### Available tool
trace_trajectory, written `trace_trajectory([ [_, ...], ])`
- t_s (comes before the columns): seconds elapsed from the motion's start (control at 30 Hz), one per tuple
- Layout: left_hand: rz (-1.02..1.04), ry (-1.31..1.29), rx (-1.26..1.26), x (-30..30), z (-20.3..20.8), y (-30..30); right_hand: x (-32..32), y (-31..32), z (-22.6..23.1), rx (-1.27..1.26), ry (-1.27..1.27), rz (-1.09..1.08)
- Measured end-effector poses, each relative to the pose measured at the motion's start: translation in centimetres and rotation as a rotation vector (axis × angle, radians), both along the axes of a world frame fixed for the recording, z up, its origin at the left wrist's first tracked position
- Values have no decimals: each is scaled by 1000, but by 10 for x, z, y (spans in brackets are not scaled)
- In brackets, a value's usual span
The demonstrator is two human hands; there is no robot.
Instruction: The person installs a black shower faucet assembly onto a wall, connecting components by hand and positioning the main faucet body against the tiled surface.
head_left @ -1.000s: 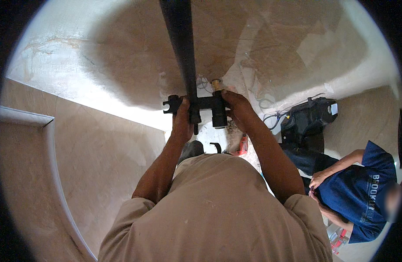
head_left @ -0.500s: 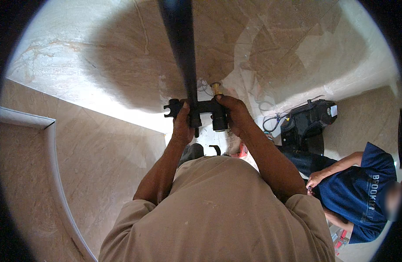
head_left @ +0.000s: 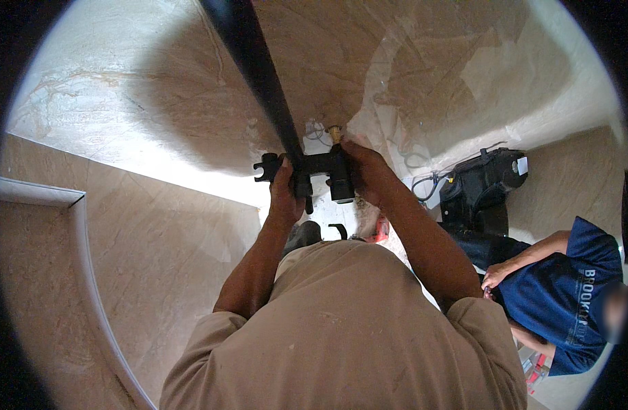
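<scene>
A black shower mixer (head_left: 319, 164) with a long black riser pipe (head_left: 256, 75) is held between my two hands, close to the marble-look wall. My left hand (head_left: 284, 198) is closed around its left part, beside a forked handset bracket (head_left: 265, 168); the thumb lies against the body near the pipe's foot. At the right end, my right hand (head_left: 370, 172) grips the mixer, its fingers partly hidden behind it. A brass fitting (head_left: 335, 134) sticks out of the wall just above that end. Whether mixer and fitting touch cannot be made out.
To the right stands a black toilet-like fixture (head_left: 474, 188) with a dark hose (head_left: 426, 188) beside it. A person in a dark blue shirt (head_left: 553, 301) is near it, hands together. Something red (head_left: 380, 229) lies below my right forearm. Pale trim (head_left: 81, 225) edges a left-hand wall recess.
The riser pipe's upper end has swung to the left, so it leans more. The mixer has shifted slightly left and up with both hands still on it.
</scene>
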State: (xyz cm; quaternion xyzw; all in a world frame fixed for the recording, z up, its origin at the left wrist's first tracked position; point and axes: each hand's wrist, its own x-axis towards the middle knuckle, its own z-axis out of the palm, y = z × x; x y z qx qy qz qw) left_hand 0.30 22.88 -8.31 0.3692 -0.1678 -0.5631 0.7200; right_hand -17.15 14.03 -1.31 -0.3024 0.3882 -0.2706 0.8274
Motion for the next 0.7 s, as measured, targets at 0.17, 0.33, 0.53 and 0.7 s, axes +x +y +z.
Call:
trace_trajectory([
  [0.17, -27, 168, 29, 4, -6, -1, 2, -3, 2, -309, 71, 80],
  [0.33, -11, 135, 12, 3, -6, -3, 5, 0, 7, -139, 127, 8],
  [0.53, -10, 127, -9, 5, -4, -1, 5, 1, 14, -21, 64, 6],
  [0.7, -81, 92, 76, 9, -5, 0, 7, 1, 9, -87, 52, 7],
])
